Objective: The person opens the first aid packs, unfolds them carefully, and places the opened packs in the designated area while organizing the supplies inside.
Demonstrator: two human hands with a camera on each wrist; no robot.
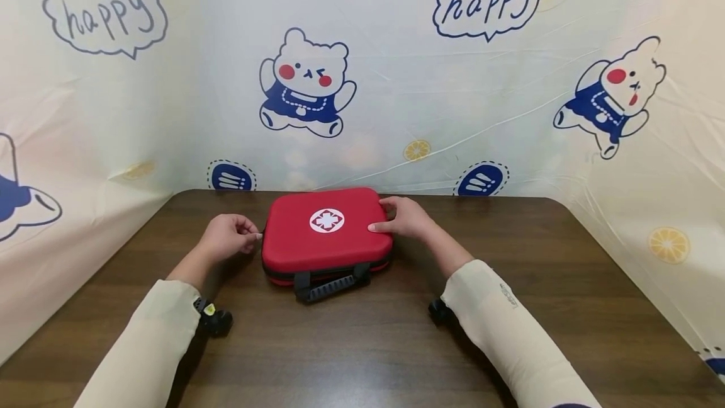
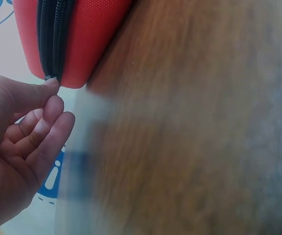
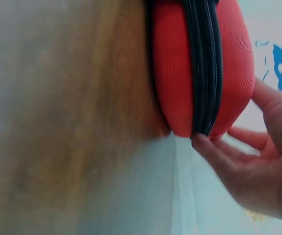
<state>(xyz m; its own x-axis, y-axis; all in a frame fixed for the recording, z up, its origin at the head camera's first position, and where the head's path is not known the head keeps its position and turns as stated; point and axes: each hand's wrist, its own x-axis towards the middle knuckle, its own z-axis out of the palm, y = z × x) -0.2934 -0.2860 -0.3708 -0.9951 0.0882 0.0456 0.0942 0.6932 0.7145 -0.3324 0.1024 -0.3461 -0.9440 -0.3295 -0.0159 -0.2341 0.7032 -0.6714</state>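
A red first-aid case (image 1: 294, 241) lies on the table with its lid shut and a white cross emblem (image 1: 326, 220) on top. Its black carrying handle (image 1: 331, 287) points toward me. At the case's left side, my left hand (image 1: 229, 236) pinches the zipper pull between thumb and index finger; the fingertips hide most of the pull. In the left wrist view the black zipper (image 2: 55, 39) runs along the side up to those fingertips. My right hand (image 1: 409, 217) grips the right back corner, its thumb on the lid and a finger at the zipper seam (image 3: 205, 73).
The brown wooden table (image 1: 351, 351) extends to both sides of the case and in front of it. Behind it hangs a pale cloth (image 1: 391, 112) printed with bears and words. Small black wrist cameras (image 1: 218, 321) sit below both sleeves.
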